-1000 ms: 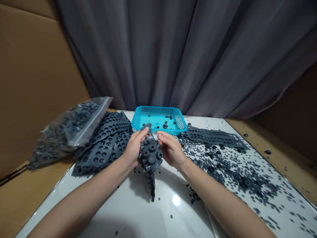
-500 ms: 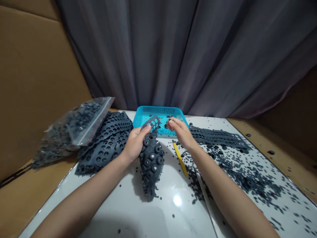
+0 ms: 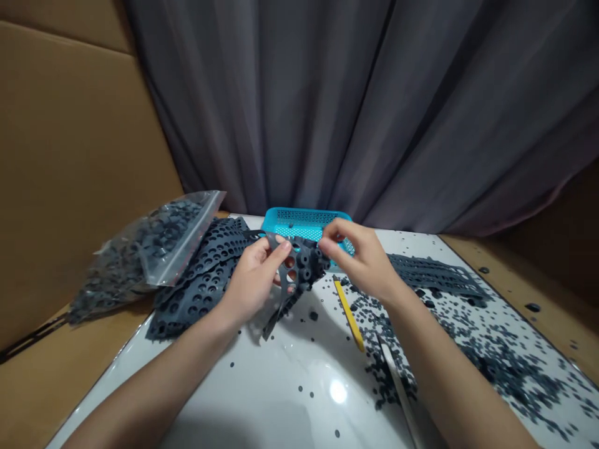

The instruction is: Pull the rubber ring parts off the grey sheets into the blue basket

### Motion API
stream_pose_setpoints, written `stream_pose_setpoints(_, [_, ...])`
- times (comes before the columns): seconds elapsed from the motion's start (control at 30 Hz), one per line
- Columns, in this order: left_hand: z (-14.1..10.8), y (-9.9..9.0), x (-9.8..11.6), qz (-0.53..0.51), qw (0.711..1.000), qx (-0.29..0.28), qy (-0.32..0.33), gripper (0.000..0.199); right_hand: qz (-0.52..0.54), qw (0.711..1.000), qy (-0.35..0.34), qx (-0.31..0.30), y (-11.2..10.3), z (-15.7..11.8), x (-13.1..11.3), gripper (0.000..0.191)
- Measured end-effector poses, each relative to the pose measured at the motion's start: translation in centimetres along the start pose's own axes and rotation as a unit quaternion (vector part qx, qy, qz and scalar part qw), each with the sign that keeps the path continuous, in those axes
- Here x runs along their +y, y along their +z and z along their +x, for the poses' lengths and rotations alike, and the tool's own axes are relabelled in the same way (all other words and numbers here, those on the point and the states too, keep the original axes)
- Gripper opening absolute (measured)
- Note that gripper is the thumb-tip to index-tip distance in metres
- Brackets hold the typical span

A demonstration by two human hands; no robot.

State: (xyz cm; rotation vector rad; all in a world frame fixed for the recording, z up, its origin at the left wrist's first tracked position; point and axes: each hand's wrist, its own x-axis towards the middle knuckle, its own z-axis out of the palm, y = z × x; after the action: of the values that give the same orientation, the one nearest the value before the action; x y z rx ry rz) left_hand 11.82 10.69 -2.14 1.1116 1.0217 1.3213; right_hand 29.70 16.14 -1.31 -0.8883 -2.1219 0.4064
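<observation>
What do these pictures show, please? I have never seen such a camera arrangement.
There is no machine: a person works bare-handed, and every picture comes from one head-worn camera looking forward and down. The left hand grips a dark studded, perforated sheet; the right hand is at its edge, but I cannot tell whether it holds anything. On the white table lie a blue basket, a slim yellow tool and scattered dark bits. At left are stacked perforated sheets and a clear zip bag of dark pieces.

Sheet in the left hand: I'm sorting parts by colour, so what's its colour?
The sheet is dark grey, showing best in the head view.
</observation>
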Motion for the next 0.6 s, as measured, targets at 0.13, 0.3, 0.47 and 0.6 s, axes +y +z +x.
stream_pose_setpoints(0.13, [-1.5, 0.7, 0.1, 0.141, 0.979, 0.029, 0.147, 0.015, -0.044, 0.995, -0.020, -0.086, 0.3, -1.3, -4.4, 0.026])
stream_pose_setpoints(0.3, [-2.1, 0.9, 0.0, 0.213, 0.954, 0.039, 0.208, 0.013, 0.056, 0.989, 0.010, -0.133, 1.0, -1.9, -4.3, 0.029])
stream_pose_setpoints(0.47, [-1.3, 0.9, -0.5, 0.164, 0.981, -0.005, 0.105, 0.038, 0.203, 0.966, 0.044, -0.151, 2.1, -2.1, -3.6, 0.030])
stream_pose_setpoints(0.6, [-0.9, 1.3, -1.1, -0.045, 0.999, -0.013, -0.007, 0.040, 0.438, 0.881, 0.090, -0.158, 3.4, -2.1, -2.8, 0.033])
